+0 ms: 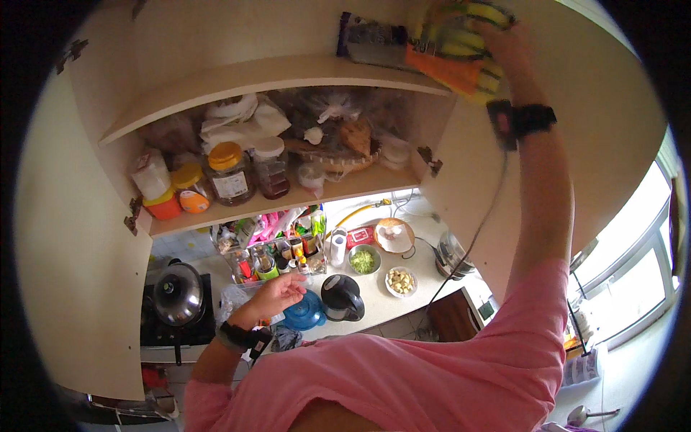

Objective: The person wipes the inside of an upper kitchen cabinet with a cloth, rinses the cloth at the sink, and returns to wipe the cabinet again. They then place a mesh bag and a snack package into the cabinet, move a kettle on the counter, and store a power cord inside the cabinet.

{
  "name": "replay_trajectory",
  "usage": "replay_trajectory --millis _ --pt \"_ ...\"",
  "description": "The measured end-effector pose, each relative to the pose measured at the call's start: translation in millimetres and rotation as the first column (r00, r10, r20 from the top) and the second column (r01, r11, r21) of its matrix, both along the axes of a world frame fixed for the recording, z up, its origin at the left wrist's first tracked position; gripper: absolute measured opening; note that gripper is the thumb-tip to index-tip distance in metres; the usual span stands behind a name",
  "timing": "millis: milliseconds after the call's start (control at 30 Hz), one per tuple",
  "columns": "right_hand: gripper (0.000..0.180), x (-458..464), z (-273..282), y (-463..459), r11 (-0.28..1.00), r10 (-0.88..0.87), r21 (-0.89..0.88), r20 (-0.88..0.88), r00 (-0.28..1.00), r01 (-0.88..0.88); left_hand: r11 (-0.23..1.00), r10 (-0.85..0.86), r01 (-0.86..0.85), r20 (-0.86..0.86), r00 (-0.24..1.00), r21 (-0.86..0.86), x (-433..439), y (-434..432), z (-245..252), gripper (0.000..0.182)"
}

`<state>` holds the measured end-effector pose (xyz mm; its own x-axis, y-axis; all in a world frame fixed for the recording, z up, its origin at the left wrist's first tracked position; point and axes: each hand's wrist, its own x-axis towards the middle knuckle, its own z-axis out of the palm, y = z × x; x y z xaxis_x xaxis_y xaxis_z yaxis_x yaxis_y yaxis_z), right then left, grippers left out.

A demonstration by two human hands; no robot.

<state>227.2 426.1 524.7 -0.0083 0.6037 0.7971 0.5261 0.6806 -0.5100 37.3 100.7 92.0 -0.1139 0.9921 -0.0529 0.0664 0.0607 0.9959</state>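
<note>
My right hand (507, 48) is raised to the upper cabinet shelf (259, 89), gripping a yellow, green and orange plastic package (453, 70) near the shelf's right end. The package is blurred and partly hidden by my fingers. Beside it on that shelf lies a clear and dark-coloured packet (372, 40). Lower down, my left hand (278, 294) hangs over the counter with loosely spread fingers and nothing in it. Below that hand is a blue plastic lid or container (303, 312), next to a black electric kettle (343, 297). I cannot tell whether the hand touches the blue plastic.
Several jars, including a yellow-lidded one (231, 175), line the lower shelf beside a woven basket (345, 159). Cabinet doors stand wide on both sides. A lidded wok (178, 294) sits on the stove. Bowls of chopped green vegetable (364, 260) and pale cubes (401, 282) stand on the counter.
</note>
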Motion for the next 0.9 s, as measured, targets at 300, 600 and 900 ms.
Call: replay_trajectory --millis 300,600,900 --pt "0.081 -51 -25 67 0.992 -0.051 0.125 0.181 0.982 0.028 0.976 0.157 -0.159 -0.025 0.987 -0.147 0 -23 -14 0.035" --pt "0.091 -101 -50 140 0.991 -0.135 0.036 0.136 0.981 0.131 0.977 0.186 -0.188 -0.029 0.982 -0.104 -1 -21 -44 0.036" --pt "0.082 -104 -55 152 0.898 -0.282 0.376 0.092 0.955 0.229 0.972 0.181 -0.191 -0.078 0.98 -0.134 2 -26 -45 0.035"
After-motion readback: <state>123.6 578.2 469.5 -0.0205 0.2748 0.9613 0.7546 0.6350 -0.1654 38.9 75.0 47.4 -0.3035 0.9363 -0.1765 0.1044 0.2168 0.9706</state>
